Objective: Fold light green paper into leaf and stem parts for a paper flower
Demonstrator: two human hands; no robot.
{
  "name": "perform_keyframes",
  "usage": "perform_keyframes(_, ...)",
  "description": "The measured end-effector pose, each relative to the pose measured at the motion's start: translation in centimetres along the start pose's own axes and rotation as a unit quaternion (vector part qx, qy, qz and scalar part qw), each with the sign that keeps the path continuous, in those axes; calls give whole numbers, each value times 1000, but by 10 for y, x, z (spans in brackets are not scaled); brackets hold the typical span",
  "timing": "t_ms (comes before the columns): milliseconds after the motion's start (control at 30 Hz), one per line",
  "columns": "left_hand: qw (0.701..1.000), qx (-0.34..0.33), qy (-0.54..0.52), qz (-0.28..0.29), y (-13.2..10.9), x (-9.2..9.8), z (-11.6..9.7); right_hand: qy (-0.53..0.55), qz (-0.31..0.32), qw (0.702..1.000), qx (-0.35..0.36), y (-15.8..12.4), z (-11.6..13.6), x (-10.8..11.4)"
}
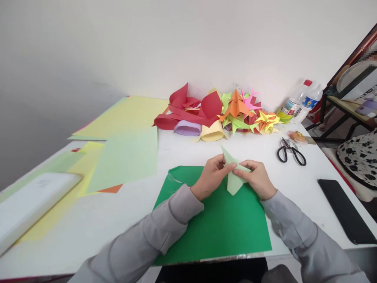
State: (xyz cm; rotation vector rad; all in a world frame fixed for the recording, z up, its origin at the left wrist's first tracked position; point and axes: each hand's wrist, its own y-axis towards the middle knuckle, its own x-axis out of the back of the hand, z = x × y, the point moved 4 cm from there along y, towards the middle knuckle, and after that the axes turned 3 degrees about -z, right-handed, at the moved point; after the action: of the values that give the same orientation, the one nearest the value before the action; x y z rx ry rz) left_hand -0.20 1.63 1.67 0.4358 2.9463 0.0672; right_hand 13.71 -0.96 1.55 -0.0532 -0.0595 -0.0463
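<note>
Between my two hands is a pale green piece of folded paper [235, 184], with one pointed tip up and a wider flap hanging down. My left hand [212, 173] pinches it from the left, thumb on the front. On the other side, my right hand [258, 177] grips the paper's right part between thumb and fingers. Both thumbs nearly meet at its middle, and the fingertips behind are partly hidden. Under the hands lies a dark green sheet [218, 224] on the white table [129, 228].
Folded paper stars and planes [237, 110] and red paper shapes [191, 110] are heaped by the wall. Black-handled scissors [290, 151] and a black phone [344, 210] lie right. Bottles [297, 102] stand behind. Pale coloured sheets [129, 157] and a white box [35, 204] lie left.
</note>
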Motion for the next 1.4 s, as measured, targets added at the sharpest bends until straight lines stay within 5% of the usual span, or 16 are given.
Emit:
perform_keyframes(600,990,113,-85,15,0,-1,7,-64,71,995,3,-2,4,-1)
perform_keyframes(1200,997,14,35,65,2,-1,5,-60,72,996,-5,0,-2,0)
perform_keyframes(1400,998,-5,65,15,4,6,1,-61,86,994,-30,0,0,2)
